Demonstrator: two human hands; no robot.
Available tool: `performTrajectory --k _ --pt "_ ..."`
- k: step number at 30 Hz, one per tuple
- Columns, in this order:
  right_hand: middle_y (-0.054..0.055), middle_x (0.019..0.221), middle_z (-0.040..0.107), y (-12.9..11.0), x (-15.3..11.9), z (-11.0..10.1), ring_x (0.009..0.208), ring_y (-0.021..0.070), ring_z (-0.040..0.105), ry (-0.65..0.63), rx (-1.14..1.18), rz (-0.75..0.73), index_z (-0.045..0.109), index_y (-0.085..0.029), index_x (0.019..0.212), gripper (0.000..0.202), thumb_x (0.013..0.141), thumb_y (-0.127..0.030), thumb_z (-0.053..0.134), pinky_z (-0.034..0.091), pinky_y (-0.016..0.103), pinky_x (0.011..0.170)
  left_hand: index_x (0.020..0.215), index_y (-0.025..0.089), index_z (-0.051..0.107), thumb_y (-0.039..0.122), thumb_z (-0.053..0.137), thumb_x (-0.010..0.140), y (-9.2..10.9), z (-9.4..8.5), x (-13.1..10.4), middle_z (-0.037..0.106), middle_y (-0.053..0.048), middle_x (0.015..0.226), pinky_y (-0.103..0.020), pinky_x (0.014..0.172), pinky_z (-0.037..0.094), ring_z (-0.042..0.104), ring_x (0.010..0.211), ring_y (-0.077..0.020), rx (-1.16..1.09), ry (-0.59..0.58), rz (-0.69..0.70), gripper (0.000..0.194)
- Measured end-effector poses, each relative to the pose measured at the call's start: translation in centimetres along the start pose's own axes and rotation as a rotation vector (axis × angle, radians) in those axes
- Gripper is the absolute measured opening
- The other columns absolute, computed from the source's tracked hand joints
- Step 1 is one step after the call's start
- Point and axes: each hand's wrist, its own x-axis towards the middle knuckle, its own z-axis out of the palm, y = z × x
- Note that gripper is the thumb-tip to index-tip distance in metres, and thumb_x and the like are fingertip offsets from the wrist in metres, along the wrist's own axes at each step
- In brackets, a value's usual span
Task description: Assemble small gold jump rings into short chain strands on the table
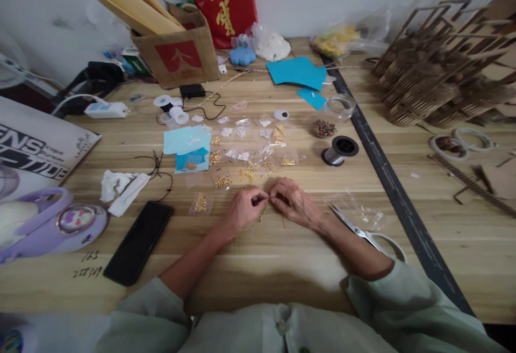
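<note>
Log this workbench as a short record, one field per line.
Left hand: fingertips pinched together, meeting the right hand's
Right hand: fingertips pinched; the piece between the hands is too small to tell
Chain: fine, gold-coloured, trailing below the fingers
Small parts: gold-coloured pieces and silver-coloured ones, beyond the hands
Right side: scissors beside the forearm; spool farther back, near a glass jar of dark beads
Left side: black phone, lying flat
Back: cardboard box, blue cards
</note>
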Motion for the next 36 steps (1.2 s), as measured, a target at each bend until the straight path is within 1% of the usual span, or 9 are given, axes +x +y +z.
performTrajectory --k 5,13,18,24,28,31,36 --pt "0.006 0.084 0.056 0.18 -0.02 0.03 0.083 0.019 0.051 -0.005 -0.004 -0.006 0.053 -0.019 0.082 0.007 0.087 -0.015 0.05 0.041 0.034 0.08 0.076 0.014 0.068 0.01 0.059 0.074 0.05 -0.07 -0.03 0.065 -0.001 0.066 -0.02 0.055 0.042 0.054 0.057 -0.0096 0.002 0.0 -0.02 0.011" --pt "0.006 0.085 0.056 0.35 -0.06 -0.03 0.084 0.019 0.051 -0.029 -0.019 -0.022 0.054 -0.018 0.083 0.008 0.087 -0.013 0.049 0.041 0.034 0.08 0.076 0.015 0.067 0.009 0.058 0.074 0.12 -0.09 -0.02 0.064 0.0 0.065 -0.019 0.055 0.042 0.054 0.057 -0.0095 -0.002 0.019 -0.008 0.011" --pt "0.006 0.085 0.057 0.31 -0.04 -0.08 0.084 0.0191 0.051 -0.018 -0.02 -0.022 0.054 -0.018 0.083 0.008 0.087 -0.013 0.05 0.041 0.035 0.08 0.075 0.014 0.066 0.008 0.058 0.074 0.13 -0.09 -0.1 0.064 0.0 0.066 -0.019 0.055 0.043 0.055 0.058 -0.0096 -0.009 0.023 -0.009 0.01" --pt "0.005 0.083 0.057 0.04 -0.01 -0.13 0.081 0.0187 0.051 0.006 -0.015 0.0 0.054 -0.019 0.081 0.005 0.086 -0.018 0.055 0.041 0.033 0.077 0.075 0.014 0.066 0.008 0.059 0.074 0.09 -0.08 -0.03 0.064 0.0 0.065 -0.019 0.055 0.043 0.056 0.058 -0.0099 -0.022 0.022 -0.022 0.01" --pt "0.005 0.085 0.058 0.17 -0.07 0.06 0.082 0.0193 0.052 0.026 -0.033 -0.011 0.053 -0.019 0.081 0.007 0.085 -0.023 0.059 0.041 0.033 0.076 0.075 0.014 0.066 0.007 0.06 0.073 0.21 -0.06 0.02 0.064 0.0 0.063 -0.019 0.054 0.042 0.056 0.057 -0.0099 -0.028 0.022 -0.022 0.01" --pt "0.006 0.086 0.058 0.35 -0.12 0.17 0.084 0.0201 0.052 0.017 -0.051 -0.024 0.054 -0.019 0.082 0.007 0.086 -0.024 0.058 0.041 0.034 0.077 0.074 0.014 0.066 0.009 0.06 0.073 0.22 -0.06 0.03 0.064 0.0 0.063 -0.019 0.054 0.042 0.056 0.057 -0.0101 -0.035 0.018 -0.028 0.008" --pt "0.007 0.085 0.057 0.19 -0.06 0.02 0.084 0.0204 0.051 -0.005 -0.07 -0.02 0.055 -0.019 0.084 0.007 0.089 -0.022 0.052 0.041 0.035 0.078 0.075 0.014 0.066 0.011 0.059 0.075 0.19 -0.12 -0.03 0.065 -0.001 0.065 -0.02 0.055 0.042 0.056 0.058 -0.0105 -0.043 0.009 -0.017 0.008"
